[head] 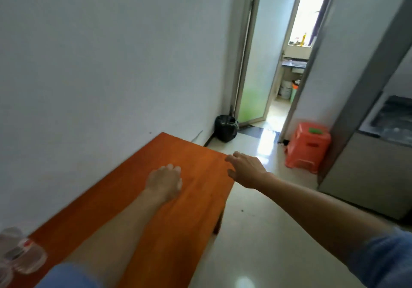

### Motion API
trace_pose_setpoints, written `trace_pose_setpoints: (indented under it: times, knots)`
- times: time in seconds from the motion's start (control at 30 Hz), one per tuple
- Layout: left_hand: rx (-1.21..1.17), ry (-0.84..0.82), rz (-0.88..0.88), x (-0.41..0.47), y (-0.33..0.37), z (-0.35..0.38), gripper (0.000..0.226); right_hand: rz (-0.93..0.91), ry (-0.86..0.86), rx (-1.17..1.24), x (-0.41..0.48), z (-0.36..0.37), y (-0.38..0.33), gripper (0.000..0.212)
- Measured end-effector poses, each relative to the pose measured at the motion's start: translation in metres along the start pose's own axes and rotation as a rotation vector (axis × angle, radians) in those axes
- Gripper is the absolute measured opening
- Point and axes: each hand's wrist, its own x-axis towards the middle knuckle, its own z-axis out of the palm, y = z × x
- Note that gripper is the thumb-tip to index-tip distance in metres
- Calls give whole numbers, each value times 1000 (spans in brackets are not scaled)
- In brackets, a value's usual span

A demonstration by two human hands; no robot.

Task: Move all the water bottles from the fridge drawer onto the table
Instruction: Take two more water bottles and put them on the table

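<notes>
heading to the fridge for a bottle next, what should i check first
1. Free left hand: ok, holds nothing.
2. Free right hand: ok, fingers relaxed.
3. Room on the table: ok, bare wood near both hands.
4. Placed bottles steady: cannot tell, blurred at the picture's corner.
5. Clear floor toward the fridge: ok, stool stands off to the side.
6. More left in the fridge drawer: cannot tell, contents blurred.
</notes>
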Motion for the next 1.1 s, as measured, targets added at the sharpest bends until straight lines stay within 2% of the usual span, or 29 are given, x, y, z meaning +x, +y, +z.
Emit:
trace_pose_setpoints:
  times: [0.23,0.4,0.57,0.93,1.1]
  knots:
    - [-96,-18,316,52,240,21,22,338,-26,-27,-143,2,213,42]
    - [-86,-20,546,85,375,24,28,545,-27,37,-220,2,316,42]
    - [-64,-54,693,138,486,34,28,709,-44,61,-268,20,405,42]
    - [-92,-165,980,313,697,52,26,1014,-93,92,-258,31,623,43]
    - [-48,-132,1081,380,773,45,25,1103,-63,112,-257,25,701,40]
